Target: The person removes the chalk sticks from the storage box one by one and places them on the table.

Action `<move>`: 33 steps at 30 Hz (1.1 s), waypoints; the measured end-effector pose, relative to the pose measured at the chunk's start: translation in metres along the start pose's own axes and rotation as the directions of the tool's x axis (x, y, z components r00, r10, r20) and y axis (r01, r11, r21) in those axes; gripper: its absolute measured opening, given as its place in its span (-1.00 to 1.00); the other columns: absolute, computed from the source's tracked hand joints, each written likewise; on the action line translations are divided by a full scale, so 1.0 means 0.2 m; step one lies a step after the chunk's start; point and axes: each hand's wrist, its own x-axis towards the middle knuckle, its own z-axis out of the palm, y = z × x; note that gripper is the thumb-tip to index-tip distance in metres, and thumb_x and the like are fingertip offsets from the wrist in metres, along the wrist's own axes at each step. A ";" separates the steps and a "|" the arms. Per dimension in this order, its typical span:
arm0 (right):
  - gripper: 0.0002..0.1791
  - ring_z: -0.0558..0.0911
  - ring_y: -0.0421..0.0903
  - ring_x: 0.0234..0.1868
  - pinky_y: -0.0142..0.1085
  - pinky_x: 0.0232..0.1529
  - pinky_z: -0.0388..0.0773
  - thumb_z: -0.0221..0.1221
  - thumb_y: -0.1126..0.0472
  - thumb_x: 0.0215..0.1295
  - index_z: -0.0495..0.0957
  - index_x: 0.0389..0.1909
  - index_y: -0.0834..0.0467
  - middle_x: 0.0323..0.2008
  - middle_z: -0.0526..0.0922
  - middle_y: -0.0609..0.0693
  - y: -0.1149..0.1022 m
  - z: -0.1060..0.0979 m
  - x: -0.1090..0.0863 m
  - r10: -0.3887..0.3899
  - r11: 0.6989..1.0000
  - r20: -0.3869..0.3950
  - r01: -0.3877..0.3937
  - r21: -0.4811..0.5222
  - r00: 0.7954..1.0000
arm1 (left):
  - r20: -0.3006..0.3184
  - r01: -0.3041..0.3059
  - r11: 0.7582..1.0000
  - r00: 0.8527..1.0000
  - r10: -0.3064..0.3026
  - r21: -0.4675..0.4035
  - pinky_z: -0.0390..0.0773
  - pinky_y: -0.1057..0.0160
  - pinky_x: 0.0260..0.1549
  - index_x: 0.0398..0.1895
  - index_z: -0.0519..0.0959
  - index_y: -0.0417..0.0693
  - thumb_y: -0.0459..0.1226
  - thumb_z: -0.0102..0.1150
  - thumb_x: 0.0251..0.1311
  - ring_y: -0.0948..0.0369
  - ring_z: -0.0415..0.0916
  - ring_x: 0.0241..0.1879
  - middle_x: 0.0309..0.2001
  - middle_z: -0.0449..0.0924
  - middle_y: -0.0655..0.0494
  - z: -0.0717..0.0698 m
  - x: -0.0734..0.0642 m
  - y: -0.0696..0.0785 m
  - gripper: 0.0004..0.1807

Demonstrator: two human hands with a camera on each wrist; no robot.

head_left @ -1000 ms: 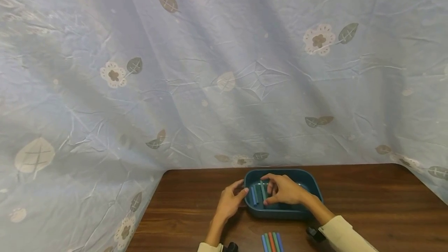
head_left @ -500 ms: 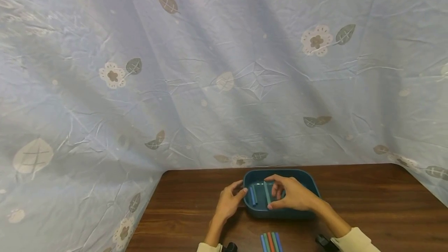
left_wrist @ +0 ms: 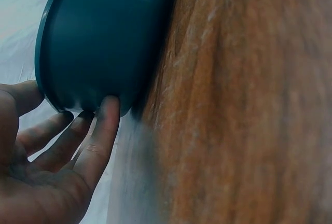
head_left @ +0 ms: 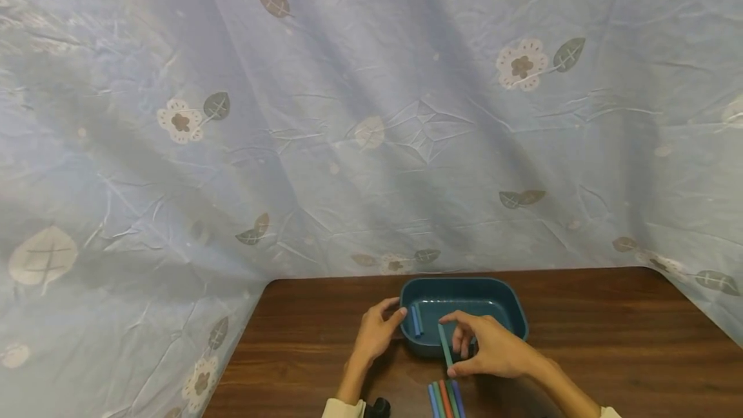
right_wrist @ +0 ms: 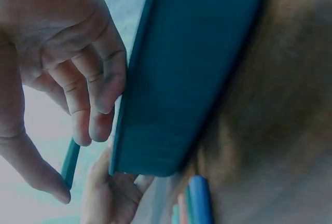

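My right hand [head_left: 493, 347] pinches a slim teal stick [head_left: 445, 344], chalk-like in shape, by its two ends between thumb and index finger. The stick is over the near edge of a dark teal plastic basin [head_left: 464, 288]. At the basin's left end my left hand [head_left: 374, 334] grips its wall, thumb at the rim and fingers against the outside, as the left wrist view shows. Inside, by that end, lie a blue stick [head_left: 415, 321] and a teal stick [head_left: 420, 318] side by side. A row of several coloured sticks [head_left: 444, 400] lies on the table just in front of the basin.
The brown wooden table [head_left: 592, 328] ends at a pale blue patterned cloth [head_left: 348, 173] hanging behind and at the sides. A small black object [head_left: 380, 407] sits by the left sleeve [head_left: 344, 408].
My right hand has carried the teal stick from inside the basin toward me, past the near rim and close to the row. My left hand has kept its place at the basin's end.
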 end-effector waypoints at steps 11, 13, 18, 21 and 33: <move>-0.20 0.64 -0.35 -0.32 -0.40 -0.40 0.69 0.55 0.07 0.26 0.44 0.39 0.33 -0.26 0.70 -0.13 0.02 0.07 -0.15 -0.065 0.990 0.036 0.060 0.126 0.997 | -0.002 0.001 1.000 1.000 -0.001 0.015 0.72 0.02 0.13 0.28 0.67 -0.17 -0.04 0.30 0.49 -0.01 0.71 0.15 0.16 0.77 -0.14 0.00 0.00 0.00 -0.52; -0.21 0.64 -0.35 -0.34 -0.40 -0.40 0.69 0.55 0.09 0.27 0.43 0.39 0.35 -0.27 0.69 -0.12 0.03 0.08 -0.18 -0.061 0.987 0.056 0.052 0.155 0.997 | -0.005 -0.001 1.000 1.000 0.001 0.020 0.72 0.00 0.15 0.28 0.67 -0.17 -0.05 0.30 0.49 -0.02 0.70 0.16 0.16 0.77 -0.14 0.00 0.00 0.00 -0.52; -0.22 0.61 -0.38 -0.32 -0.42 -0.36 0.65 0.56 0.08 0.24 0.46 0.36 0.33 -0.28 0.67 -0.16 0.06 0.11 -0.21 0.012 0.986 0.082 -0.025 0.162 0.997 | -0.016 -0.006 1.000 1.000 0.006 0.028 0.70 -0.06 0.19 0.28 0.68 -0.18 -0.05 0.31 0.48 -0.04 0.69 0.19 0.18 0.77 -0.14 0.00 0.00 -0.01 -0.52; -0.23 0.59 -0.39 -0.30 -0.44 -0.34 0.61 0.57 0.06 0.21 0.49 0.33 0.32 -0.30 0.65 -0.21 0.08 0.12 -0.23 0.058 0.988 0.088 -0.069 0.136 0.994 | -0.011 0.000 1.000 1.000 0.000 0.015 0.72 0.05 0.12 0.28 0.67 -0.18 -0.06 0.31 0.48 0.00 0.70 0.14 0.16 0.77 -0.14 0.00 0.00 -0.01 -0.52; -0.30 0.52 -0.43 -0.40 -0.46 -0.40 0.56 0.58 0.09 0.19 0.54 0.26 0.28 -0.35 0.59 -0.25 0.13 0.17 -0.26 0.132 0.981 0.125 -0.148 0.128 0.983 | -0.012 -0.005 0.999 1.000 0.005 0.045 0.71 0.00 0.13 0.28 0.67 -0.19 -0.05 0.30 0.49 -0.01 0.71 0.14 0.13 0.78 -0.12 0.00 0.00 0.00 -0.51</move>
